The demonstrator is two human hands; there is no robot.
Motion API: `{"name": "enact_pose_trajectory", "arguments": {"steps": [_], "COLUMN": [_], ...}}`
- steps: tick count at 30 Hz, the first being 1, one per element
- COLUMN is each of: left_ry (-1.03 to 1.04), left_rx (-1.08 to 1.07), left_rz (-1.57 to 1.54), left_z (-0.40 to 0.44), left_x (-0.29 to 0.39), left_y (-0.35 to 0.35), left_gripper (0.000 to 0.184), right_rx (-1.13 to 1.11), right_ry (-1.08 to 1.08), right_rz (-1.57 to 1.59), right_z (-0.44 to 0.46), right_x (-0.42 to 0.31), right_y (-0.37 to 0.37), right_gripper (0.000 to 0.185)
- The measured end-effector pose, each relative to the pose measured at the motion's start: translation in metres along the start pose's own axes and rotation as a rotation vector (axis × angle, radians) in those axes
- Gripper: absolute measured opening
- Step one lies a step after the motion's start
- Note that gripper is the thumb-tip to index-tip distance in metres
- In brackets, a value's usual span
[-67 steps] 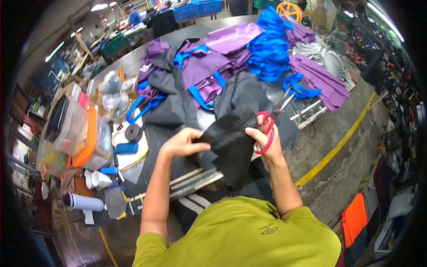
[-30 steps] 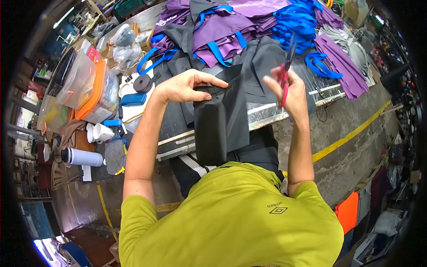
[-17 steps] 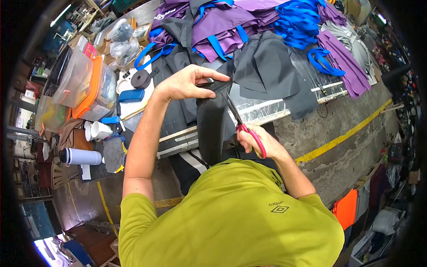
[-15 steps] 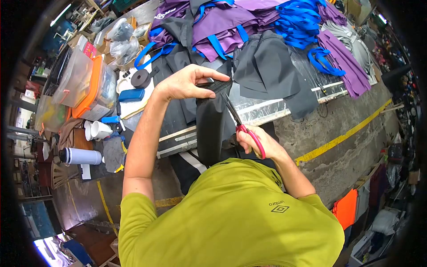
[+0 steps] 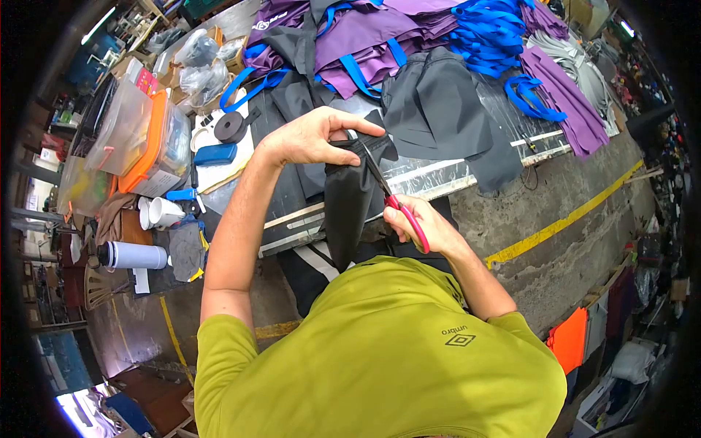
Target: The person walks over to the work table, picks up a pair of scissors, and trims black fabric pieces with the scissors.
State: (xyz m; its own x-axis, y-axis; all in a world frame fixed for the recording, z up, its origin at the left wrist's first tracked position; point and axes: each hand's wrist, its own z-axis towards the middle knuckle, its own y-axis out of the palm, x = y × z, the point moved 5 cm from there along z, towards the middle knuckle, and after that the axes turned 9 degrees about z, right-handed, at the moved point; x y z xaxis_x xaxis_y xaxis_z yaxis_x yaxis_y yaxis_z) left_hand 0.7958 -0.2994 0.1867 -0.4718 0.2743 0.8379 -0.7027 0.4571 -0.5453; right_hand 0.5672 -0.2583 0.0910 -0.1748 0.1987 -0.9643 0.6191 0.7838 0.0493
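Note:
A piece of black fabric (image 5: 345, 208) hangs in front of me, its top pinched between the thumb and fingers of my left hand (image 5: 310, 139). My right hand (image 5: 423, 225) is closed around the handles of red-handled scissors (image 5: 407, 212). The scissor blades point up and lie at the fabric's upper edge, close to my left fingertips. Whether the blades are fully closed is hard to make out. More dark fabric pieces (image 5: 438, 106) lie on the table just beyond my hands.
Purple bags (image 5: 365, 47) with blue straps (image 5: 485, 36) are piled at the table's back. To the left are a roll of black tape (image 5: 231, 127), a blue case (image 5: 215, 155), an orange-edged plastic box (image 5: 146, 146), white mugs (image 5: 166, 212) and a flask (image 5: 135, 256).
The scissors have moved slightly left and up, their blades now at the fabric's edge by my left fingers. The held fabric has shifted a little, and its top corner flares to the right.

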Motion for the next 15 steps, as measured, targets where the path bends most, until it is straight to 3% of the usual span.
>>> {"name": "enact_pose_trajectory", "arguments": {"steps": [15], "left_ry": [-0.081], "left_rx": [-0.044], "left_rz": [-0.003], "left_z": [0.003], "left_x": [0.013], "left_y": [0.01], "left_gripper": [0.06], "right_rx": [0.064], "right_ry": [-0.115], "right_rz": [-0.018], "right_z": [0.007], "right_x": [0.017], "right_y": [0.0], "right_gripper": [0.051]}}
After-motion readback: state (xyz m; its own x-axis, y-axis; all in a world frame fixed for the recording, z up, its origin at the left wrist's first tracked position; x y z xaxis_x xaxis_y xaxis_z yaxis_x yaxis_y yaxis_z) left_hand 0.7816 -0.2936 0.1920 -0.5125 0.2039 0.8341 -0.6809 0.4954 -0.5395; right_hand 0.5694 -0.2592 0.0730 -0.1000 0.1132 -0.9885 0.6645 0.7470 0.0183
